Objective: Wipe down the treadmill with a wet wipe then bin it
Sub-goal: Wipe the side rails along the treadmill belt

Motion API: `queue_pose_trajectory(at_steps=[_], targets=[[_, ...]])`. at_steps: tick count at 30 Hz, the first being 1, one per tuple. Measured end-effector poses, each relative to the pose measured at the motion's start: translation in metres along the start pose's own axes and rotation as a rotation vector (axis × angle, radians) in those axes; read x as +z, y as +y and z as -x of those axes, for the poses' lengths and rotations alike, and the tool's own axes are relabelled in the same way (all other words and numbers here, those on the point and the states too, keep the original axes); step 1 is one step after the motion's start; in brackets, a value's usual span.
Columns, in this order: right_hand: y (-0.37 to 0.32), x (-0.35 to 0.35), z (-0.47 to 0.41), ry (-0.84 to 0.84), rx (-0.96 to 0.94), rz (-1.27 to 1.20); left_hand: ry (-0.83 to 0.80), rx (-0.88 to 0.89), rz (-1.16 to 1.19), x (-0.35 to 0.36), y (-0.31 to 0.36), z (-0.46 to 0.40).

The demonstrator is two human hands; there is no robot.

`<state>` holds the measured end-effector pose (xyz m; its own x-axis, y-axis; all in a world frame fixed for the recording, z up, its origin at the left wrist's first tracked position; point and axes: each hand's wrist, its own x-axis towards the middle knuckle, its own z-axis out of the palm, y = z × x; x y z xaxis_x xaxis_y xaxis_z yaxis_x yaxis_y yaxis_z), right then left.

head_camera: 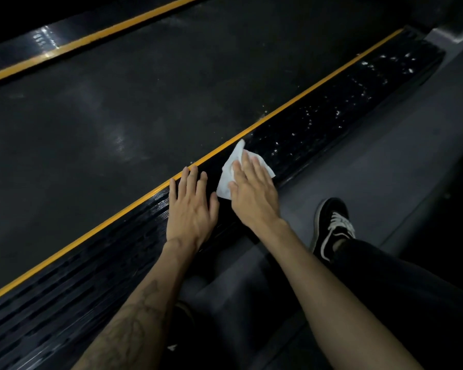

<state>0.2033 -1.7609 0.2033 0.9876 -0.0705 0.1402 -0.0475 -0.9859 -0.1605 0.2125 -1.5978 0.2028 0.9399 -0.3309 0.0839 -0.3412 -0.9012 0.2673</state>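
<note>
The treadmill's black ribbed side rail [318, 129] runs diagonally from lower left to upper right, edged by a yellow stripe [118, 212] beside the dark belt [118, 102]. A white wet wipe [231, 169] lies flat on the rail. My right hand [254, 193] presses on the wipe with straight fingers. Just to its left, my left hand [191, 206] rests flat on the rail with fingers spread, holding nothing. Wet specks glint on the rail beyond the wipe.
A second yellow stripe [91, 38] marks the belt's far side. My legs in dark trousers and a black shoe with white laces [332, 225] stand on the grey floor [385, 169] to the right of the rail.
</note>
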Motion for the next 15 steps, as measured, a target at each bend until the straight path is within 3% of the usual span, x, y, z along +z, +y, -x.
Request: queue_pose_trajectory(at_steps=[4, 9, 13, 15], targets=[[0.021, -0.008, -0.013, -0.127, -0.054, 0.017, -0.011, 0.053, 0.004, -0.001, 0.002, -0.002], [-0.001, 0.000, 0.022, 0.001, 0.096, 0.039, -0.032, 0.049, -0.009, 0.002, 0.004, -0.006], [0.004, 0.000, 0.003, 0.026, -0.067, 0.038, -0.035, 0.038, 0.002, 0.004, 0.012, -0.018], [0.018, -0.003, -0.007, -0.017, -0.050, 0.029, -0.032, 0.044, -0.014, 0.005, 0.013, -0.019]])
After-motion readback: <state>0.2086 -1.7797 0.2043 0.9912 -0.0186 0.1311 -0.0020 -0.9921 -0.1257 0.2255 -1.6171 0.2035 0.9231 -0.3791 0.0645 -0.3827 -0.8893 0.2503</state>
